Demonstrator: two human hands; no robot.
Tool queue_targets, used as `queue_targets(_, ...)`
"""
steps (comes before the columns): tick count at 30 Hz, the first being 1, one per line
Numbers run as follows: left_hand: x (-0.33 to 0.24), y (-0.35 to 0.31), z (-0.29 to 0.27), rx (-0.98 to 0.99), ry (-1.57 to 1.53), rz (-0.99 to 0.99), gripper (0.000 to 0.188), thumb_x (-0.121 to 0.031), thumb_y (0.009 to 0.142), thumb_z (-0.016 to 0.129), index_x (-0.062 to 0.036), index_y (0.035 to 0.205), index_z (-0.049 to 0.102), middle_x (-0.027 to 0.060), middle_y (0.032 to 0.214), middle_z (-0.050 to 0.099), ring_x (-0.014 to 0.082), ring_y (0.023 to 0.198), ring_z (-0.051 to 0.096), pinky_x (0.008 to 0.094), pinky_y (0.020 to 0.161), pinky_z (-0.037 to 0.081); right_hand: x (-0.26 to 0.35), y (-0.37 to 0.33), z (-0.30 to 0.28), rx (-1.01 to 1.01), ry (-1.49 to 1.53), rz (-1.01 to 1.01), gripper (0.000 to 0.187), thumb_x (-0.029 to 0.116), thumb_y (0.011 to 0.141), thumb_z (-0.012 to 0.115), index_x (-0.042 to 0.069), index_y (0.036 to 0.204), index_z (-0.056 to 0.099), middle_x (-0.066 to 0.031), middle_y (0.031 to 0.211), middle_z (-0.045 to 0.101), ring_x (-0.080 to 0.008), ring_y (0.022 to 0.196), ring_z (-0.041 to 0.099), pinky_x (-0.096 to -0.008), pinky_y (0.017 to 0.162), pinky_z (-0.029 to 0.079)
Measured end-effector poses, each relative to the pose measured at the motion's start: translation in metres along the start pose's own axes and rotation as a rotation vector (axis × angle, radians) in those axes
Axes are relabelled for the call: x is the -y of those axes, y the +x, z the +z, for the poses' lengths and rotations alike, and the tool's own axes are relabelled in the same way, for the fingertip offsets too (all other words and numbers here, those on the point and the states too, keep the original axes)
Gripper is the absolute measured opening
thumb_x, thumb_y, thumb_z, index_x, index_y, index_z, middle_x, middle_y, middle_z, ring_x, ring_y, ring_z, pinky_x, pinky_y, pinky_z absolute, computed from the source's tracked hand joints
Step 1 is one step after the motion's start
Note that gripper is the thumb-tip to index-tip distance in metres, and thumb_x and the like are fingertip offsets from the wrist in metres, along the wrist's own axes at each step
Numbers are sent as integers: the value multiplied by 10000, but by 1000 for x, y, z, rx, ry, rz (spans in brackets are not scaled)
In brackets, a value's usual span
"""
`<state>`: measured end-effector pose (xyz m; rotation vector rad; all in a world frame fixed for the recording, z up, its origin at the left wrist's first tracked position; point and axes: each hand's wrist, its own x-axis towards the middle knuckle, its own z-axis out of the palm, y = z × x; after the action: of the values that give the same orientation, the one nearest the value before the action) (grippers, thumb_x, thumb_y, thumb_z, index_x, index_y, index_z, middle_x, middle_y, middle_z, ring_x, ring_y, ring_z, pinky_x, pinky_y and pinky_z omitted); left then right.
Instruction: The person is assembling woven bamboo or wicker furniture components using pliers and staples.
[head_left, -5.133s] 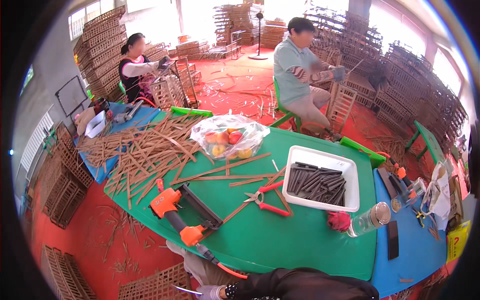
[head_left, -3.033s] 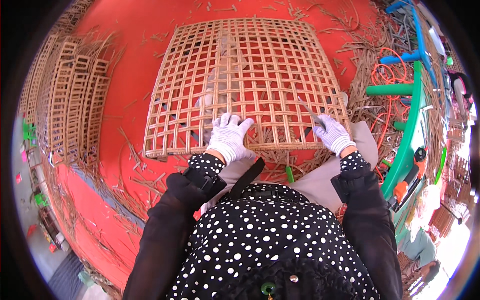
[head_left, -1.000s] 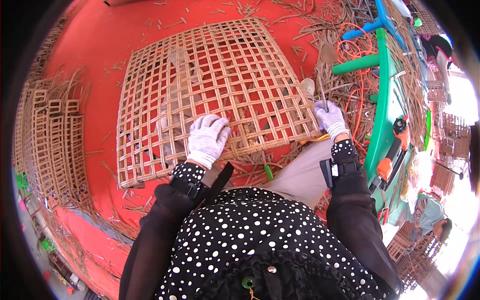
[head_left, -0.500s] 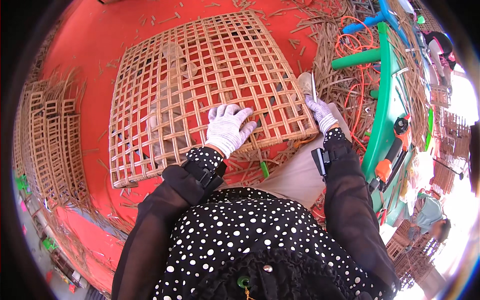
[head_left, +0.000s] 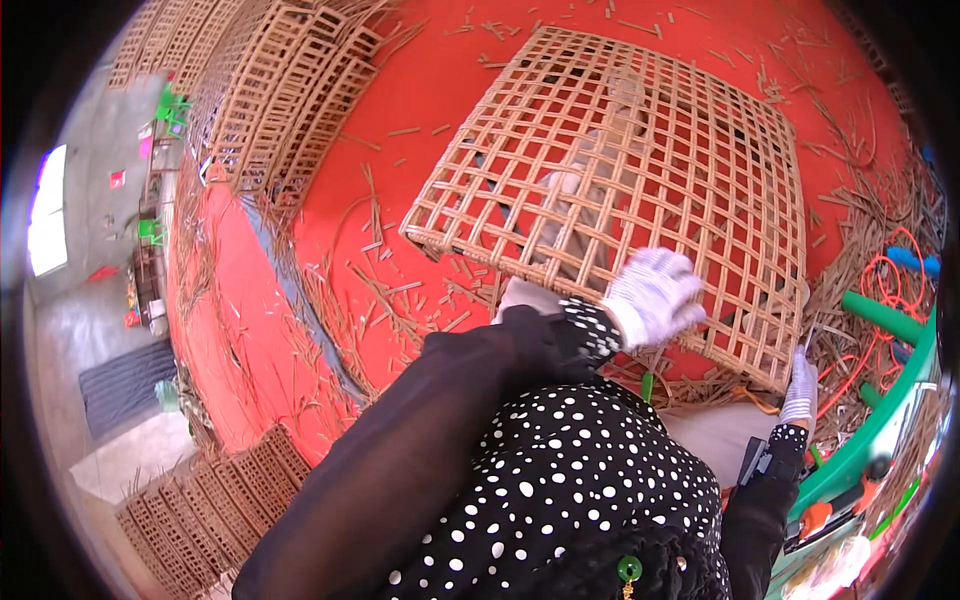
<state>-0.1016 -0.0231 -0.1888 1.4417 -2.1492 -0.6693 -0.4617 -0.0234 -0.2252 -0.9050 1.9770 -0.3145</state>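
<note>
A large rectangular woven rattan panel (head_left: 690, 170) with an open square lattice lies before me, over my outstretched leg. My left hand (head_left: 655, 298), in a whitish knit glove, rests on its near edge. The fingers of that hand lie over the lattice, slightly bent. At the panel's near right corner is my right hand (head_left: 800, 388), gloved the same way. Its fingers are closed round a thin, pale, blade-like tool (head_left: 808, 338) that points away from me; its exact kind is too small to tell.
Stacks of woven rattan frames (head_left: 290, 100) stand at the upper left, with another stack (head_left: 215, 510) at the lower left. Cut strips (head_left: 405, 325) litter the red floor sheet (head_left: 345, 210). To the right are a green plastic stool (head_left: 885, 318), an orange hose (head_left: 868, 345) and an orange-black power tool (head_left: 818, 515).
My view has swung left, so the panel and both hands appear farther right. The left hand still rests on the panel's near edge; the right stays at its corner with the thin tool.
</note>
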Motion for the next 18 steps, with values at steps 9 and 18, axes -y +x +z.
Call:
queue_targets(9,125,-59,-98,-259,445,-366,301,-397,772,570,-115,867,617,77,929,569,267,936,508,415,832,371,-71,62,7,-174,410,-103,482,467,816,547,-9,805,623,-32,654,554,-101,527,493,-277,464,381)
queue_targets(18,121,-58,-107,-39,438,-464,310,-432,747,600,-153,883,620,56,937,544,261,989,459,421,889,309,-67,70,-1,-171,67,-23,385,400,815,585,37,686,577,7,571,497,-75,456,434,-250,421,328)
